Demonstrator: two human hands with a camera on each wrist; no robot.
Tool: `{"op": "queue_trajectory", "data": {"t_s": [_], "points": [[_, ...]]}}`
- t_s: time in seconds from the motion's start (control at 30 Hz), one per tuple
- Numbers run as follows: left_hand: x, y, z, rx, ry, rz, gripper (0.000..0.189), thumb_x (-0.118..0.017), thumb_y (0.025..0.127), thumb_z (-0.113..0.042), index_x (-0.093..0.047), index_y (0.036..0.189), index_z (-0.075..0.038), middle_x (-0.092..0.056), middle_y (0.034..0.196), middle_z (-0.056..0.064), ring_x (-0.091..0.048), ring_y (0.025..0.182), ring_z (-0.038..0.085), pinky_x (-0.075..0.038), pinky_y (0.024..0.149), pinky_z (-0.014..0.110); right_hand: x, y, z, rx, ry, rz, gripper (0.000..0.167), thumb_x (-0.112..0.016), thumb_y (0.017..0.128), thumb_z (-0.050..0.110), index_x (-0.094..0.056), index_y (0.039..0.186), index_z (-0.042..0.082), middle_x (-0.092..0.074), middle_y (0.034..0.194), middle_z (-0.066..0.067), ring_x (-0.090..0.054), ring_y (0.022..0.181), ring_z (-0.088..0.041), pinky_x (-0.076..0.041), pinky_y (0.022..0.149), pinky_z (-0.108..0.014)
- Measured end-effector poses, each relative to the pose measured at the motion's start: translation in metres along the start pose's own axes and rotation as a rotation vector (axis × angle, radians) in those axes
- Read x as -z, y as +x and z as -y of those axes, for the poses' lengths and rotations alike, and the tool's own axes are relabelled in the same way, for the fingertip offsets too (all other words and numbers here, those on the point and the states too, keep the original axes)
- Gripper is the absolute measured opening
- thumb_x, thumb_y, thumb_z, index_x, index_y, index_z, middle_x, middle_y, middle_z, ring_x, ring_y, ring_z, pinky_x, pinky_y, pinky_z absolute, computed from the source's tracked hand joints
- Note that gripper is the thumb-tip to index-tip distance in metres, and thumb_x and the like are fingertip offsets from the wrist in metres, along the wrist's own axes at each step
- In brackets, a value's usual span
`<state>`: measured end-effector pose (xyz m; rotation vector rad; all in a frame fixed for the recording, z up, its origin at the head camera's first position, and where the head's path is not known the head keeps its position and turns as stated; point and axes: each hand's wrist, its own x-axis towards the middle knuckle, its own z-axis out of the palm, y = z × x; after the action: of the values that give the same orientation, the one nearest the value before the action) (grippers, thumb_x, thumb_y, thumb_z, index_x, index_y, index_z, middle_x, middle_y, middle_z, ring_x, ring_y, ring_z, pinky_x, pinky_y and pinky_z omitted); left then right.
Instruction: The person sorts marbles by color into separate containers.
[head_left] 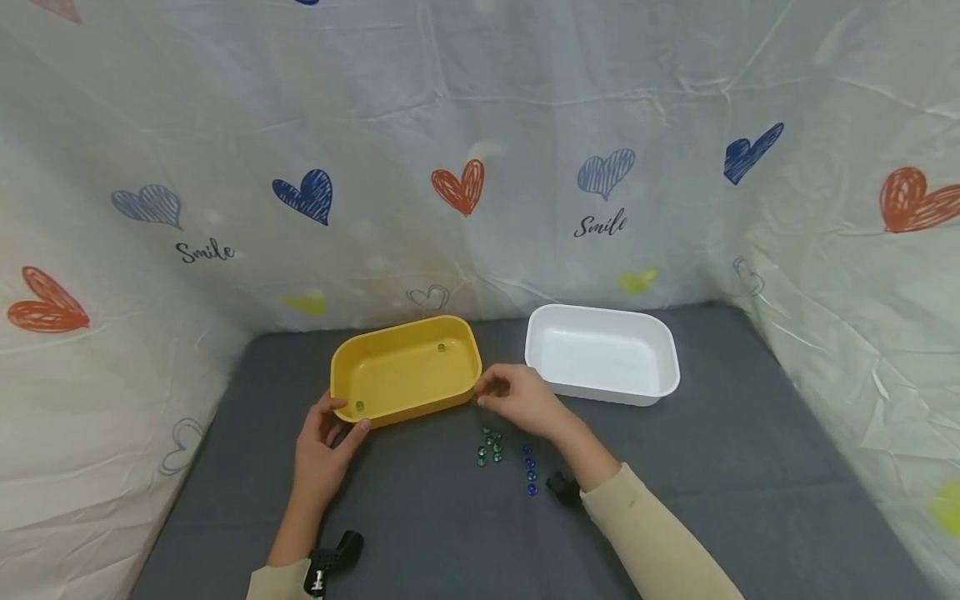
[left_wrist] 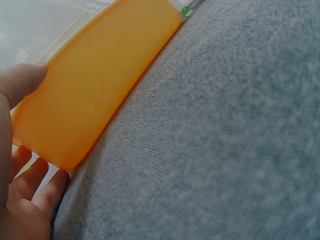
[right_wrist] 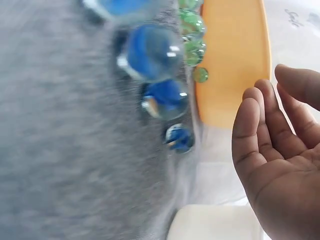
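My left hand (head_left: pixel 324 446) grips the near left corner of a yellow tray (head_left: pixel 420 407), thumb at its rim and fingers round its end. Two green marbles (head_left: pixel 442 347) lie apart inside the tray. Close by the tray's right end is my right hand (head_left: pixel 521 400), fingers bent and thumb apart from them in the right wrist view, with nothing visible between them. A green marble (right_wrist: pixel 201 75) sits on the cloth against the tray's side. Several more green marbles (head_left: pixel 497 457) lie clustered nearer me, and blue marbles (head_left: pixel 532 476) form a row to their right.
A white tray (head_left: pixel 600 392) stands to the right of the yellow one, with no marbles visible in it. Grey cloth (head_left: pixel 435 525) covers the table. Behind hangs a pale curtain (head_left: pixel 517 100) printed with hearts.
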<state>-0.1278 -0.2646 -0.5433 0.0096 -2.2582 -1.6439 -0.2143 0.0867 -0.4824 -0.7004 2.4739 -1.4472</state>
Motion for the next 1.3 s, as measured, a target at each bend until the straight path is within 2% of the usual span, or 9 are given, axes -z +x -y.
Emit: {"op": "queue_trajectory", "data": {"t_s": [0.17,0.37,0.8,1.2,1.3], "points": [[0.000,0.000,0.000,-0.005,-0.005,0.000,0.051,-0.083,0.096,0.001,-0.056,0.139,0.003,-0.038,0.172,0.017,-0.043,0.155,0.038,-0.047,0.106,0.013,-0.001,-0.006,-0.007,-0.024,0.005,0.040,0.016,-0.080,0.098,0.010,-0.078,0.114,0.005,-0.075,0.100,0.007,-0.070,0.092,-0.013,-0.060,0.081,-0.034],[0.000,-0.001,0.001,-0.001,-0.001,0.002,0.049,-0.082,0.098,-0.001,-0.056,0.139,0.003,-0.036,0.173,0.016,-0.041,0.156,0.037,-0.046,0.108,0.013,-0.005,-0.010,-0.014,0.002,0.013,0.071,0.018,-0.082,0.097,0.007,-0.079,0.115,0.005,-0.076,0.098,0.007,-0.072,0.091,-0.013,-0.061,0.081,-0.033],[0.000,-0.001,0.002,0.004,0.007,-0.002,0.049,-0.082,0.098,-0.003,-0.056,0.139,0.002,-0.036,0.173,0.016,-0.041,0.156,0.038,-0.046,0.109,0.014,-0.012,-0.015,-0.022,0.005,0.048,0.166,0.021,-0.078,0.096,-0.001,-0.078,0.116,0.004,-0.078,0.106,-0.002,-0.073,0.095,-0.014,-0.061,0.084,-0.032],[-0.001,-0.001,0.001,0.003,0.041,-0.005,0.050,-0.083,0.098,-0.005,-0.056,0.139,0.002,-0.037,0.172,0.016,-0.042,0.155,0.037,-0.045,0.107,0.011,-0.016,-0.013,-0.029,0.006,0.047,0.177,0.019,-0.079,0.096,0.000,-0.079,0.114,0.007,-0.078,0.106,0.002,-0.072,0.095,-0.012,-0.061,0.083,-0.032],[-0.001,-0.001,0.000,-0.006,0.023,-0.007,0.049,-0.083,0.098,-0.003,-0.057,0.139,0.002,-0.037,0.172,0.017,-0.042,0.156,0.037,-0.045,0.107,0.011,-0.016,-0.012,-0.029,0.001,0.042,0.176,0.019,-0.079,0.096,0.000,-0.079,0.114,0.007,-0.078,0.106,0.002,-0.072,0.095,-0.012,-0.061,0.084,-0.032]]}}
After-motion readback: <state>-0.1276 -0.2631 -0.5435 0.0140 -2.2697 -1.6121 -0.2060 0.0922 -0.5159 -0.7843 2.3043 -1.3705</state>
